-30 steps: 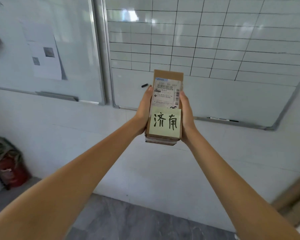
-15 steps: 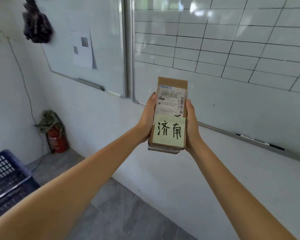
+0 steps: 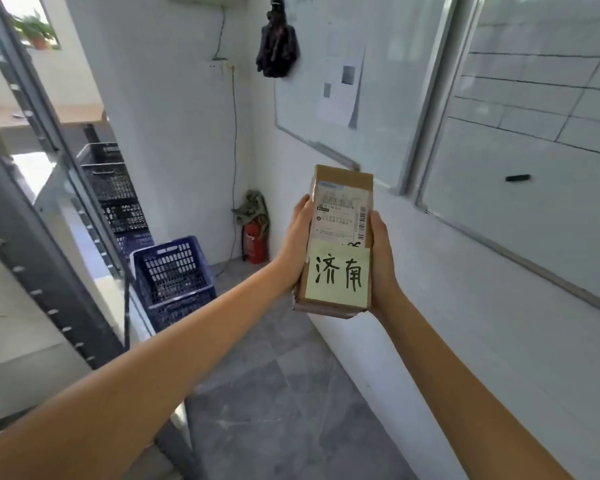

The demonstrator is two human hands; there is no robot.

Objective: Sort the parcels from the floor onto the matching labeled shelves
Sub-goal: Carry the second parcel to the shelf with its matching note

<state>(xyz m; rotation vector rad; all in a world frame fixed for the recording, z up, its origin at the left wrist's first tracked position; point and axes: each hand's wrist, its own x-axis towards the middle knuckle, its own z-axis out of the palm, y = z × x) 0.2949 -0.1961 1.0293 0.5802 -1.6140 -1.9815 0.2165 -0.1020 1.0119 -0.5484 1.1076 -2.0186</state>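
Note:
A narrow brown cardboard parcel [image 3: 342, 202] is held out at arm's length in front of me. It carries a white shipping label and a yellow sticky note [image 3: 338, 273] with two handwritten characters. My left hand [image 3: 297, 237] grips its left side and my right hand [image 3: 381, 258] grips its right side, fingers hidden behind the box. A metal shelf frame [image 3: 45, 258] with pale boards stands at the left.
A blue plastic crate [image 3: 174, 278] sits on the grey floor beside the shelf, with dark crates [image 3: 113, 188] stacked behind it. A red fire extinguisher [image 3: 255, 242] stands in the corner. Whiteboards [image 3: 520, 140] hang on the white wall at right.
The view has swung left: the whiteboards slid right, and the shelf frame, crates and corner came into sight. Both hands keep the same hold on the parcel.

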